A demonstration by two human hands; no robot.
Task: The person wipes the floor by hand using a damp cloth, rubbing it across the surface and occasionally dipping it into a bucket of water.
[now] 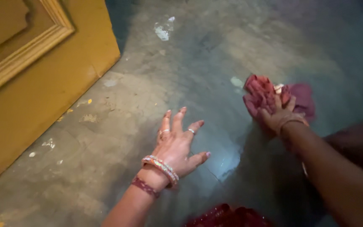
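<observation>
Nearest to us, at the bottom edge of the view, a strip of dark red fabric (pixel 225 216) showed, cut off so that we could not tell what it belonged to. Just beyond it our left hand (pixel 177 145) lay flat on the wet floor (pixel 118 138), fingers spread and released, holding nothing; it wore rings (pixel 191 131) and beaded bangles (pixel 161 166) at the wrist, and served as a prop.

Farther out and toward the right side of the floor, our right hand (pixel 279 115) was clenched on a bunched red cloth (pixel 260 96), pressing it down against the floor. We judged that the wiping went best with the palm kept flat over the wad, weight carried on the left hand, and strokes overlapping so the wet sheen spread evenly; the loose purple-red tail of the cloth beyond the fingers could drag and streak if left trailing.

To the left, a yellow panelled door (pixel 34 63) stood over the floor's edge. Near the far edge, pale flecks (pixel 162 31) lay on the floor; whether paint, paper or reflected light, we could not tell. The right side was dim, our right forearm in shadow, and the floor there hard to make out.
</observation>
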